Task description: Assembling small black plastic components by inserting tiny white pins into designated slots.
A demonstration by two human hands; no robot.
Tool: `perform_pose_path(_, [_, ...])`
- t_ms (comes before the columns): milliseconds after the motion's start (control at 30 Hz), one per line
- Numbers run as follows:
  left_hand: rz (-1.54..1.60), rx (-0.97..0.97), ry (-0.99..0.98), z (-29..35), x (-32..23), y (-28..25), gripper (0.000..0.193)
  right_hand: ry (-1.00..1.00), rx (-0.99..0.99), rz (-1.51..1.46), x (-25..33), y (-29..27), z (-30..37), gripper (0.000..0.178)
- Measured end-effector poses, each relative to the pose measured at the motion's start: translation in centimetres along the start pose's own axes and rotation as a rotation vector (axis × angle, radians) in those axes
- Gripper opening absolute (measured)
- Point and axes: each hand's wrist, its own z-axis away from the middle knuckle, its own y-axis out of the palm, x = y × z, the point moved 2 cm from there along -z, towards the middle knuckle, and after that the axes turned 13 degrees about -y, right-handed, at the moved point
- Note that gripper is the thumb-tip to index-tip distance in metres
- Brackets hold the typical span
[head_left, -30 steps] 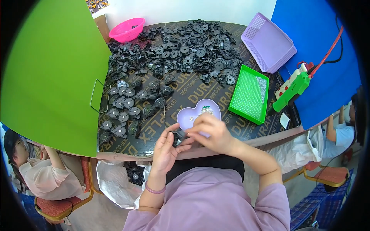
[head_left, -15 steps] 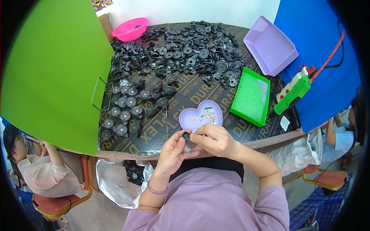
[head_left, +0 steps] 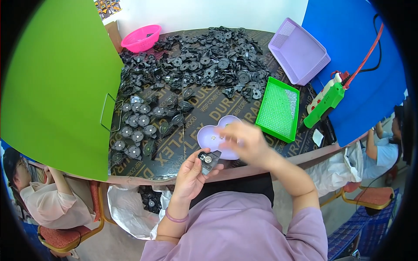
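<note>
A person in a mauve shirt (head_left: 244,226) sits at a dark, crowded counter (head_left: 173,164), left hand (head_left: 187,175) pinching a black plastic part (head_left: 213,164) between thumb and fingers just off the near edge. The part is turned so that a round metal disc (head_left: 207,159) on it faces up toward the wearer, a hold that seems chosen to keep that face in view and uncovered. The right hand (head_left: 250,145) is blurred over a lilac two-lobed bowl (head_left: 205,139); whether its fingers are parted or pinched on something, one cannot tell. Small metal pieces (head_left: 213,138) lie in the bowl, set just beyond the left hand, probably for a short reach. Across the back, similar black parts (head_left: 209,65) are heaped in a tangle, while a looser group (head_left: 144,120) at left lies mostly with round faces up, perhaps to keep the two lots apart. A green tray (head_left: 272,115) with silvery bits (head_left: 292,104) at one side stands right of the bowl, near a lilac basket (head_left: 300,56); a pink basket (head_left: 140,41) sits at the far left. Green (head_left: 61,87) and blue panels (head_left: 344,65) flank the workspace, apparently dividing it from people seated on either side.
</note>
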Motion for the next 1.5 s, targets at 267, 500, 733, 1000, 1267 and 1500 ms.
perform_pose_path(267, [0.08,0.034,0.046,-0.5,0.2,-0.1,0.035,0.132,0.65,0.704,-16.7,-1.6,-0.8,0.036])
perform_pose_path(500, [0.064,0.013,0.108,0.6,-0.6,-1.7,0.037,0.41,0.302,0.517,-18.9,-4.8,-1.2,0.041])
perform_pose_path(733, [0.083,0.007,0.101,0.2,-0.3,-1.0,0.038,0.57,0.454,0.545,-19.0,-5.2,0.3,0.034])
perform_pose_path(1000, [0.051,-0.012,0.101,0.2,-0.7,-0.9,0.037,0.7,0.429,0.564,-19.0,-6.4,0.6,0.032])
perform_pose_path(1267, [0.006,-0.034,0.086,-0.2,-0.4,-0.4,0.037,0.561,0.464,0.693,-19.3,-6.1,1.9,0.035])
perform_pose_path(1500, [0.006,-0.059,0.064,-0.3,-0.4,-1.2,0.042,0.535,0.031,-0.211,-9.6,-4.0,-2.1,0.018])
